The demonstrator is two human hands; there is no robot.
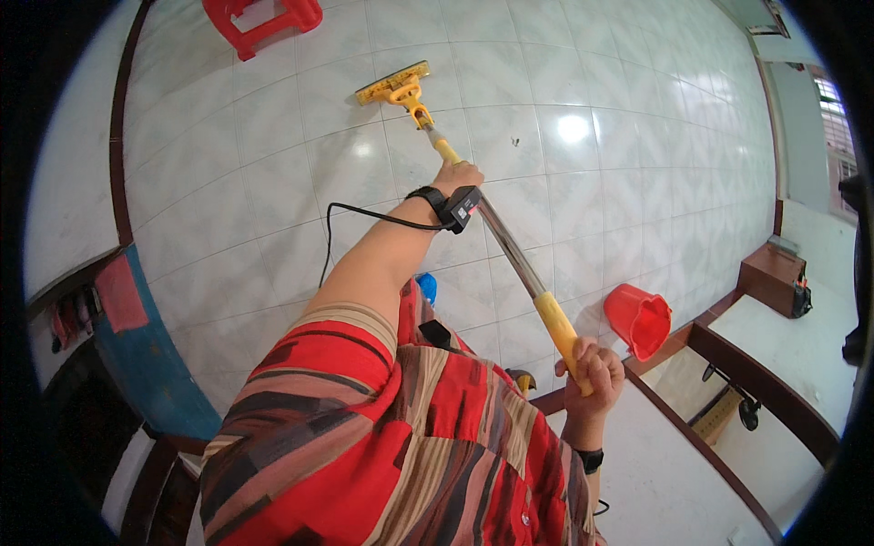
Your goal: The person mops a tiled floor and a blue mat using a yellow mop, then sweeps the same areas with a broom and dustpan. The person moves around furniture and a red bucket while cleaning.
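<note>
A sponge mop (512, 244) with a metal pole and yellow grips slants from the right side of my body toward the far left. My left hand (457, 176), arm stretched out, is closed around the pole low down, beside the lower yellow grip. Near my waist, my right hand (593, 371) wraps its fingers about the yellow top end of the handle. The mop's yellow head (392, 84) rests on the tiled floor (492, 136), its strip turned crosswise. A dark device with a cable is strapped to my left wrist; a black band circles the right one.
A red bucket (623, 314) stands to the right of the handle. At the far left is a red plastic stool (282, 23). A brown box (770, 278) sits by the right wall. A blue cloth panel (150, 364) hangs at the left. One blue shoe tip (426, 288) shows below me.
</note>
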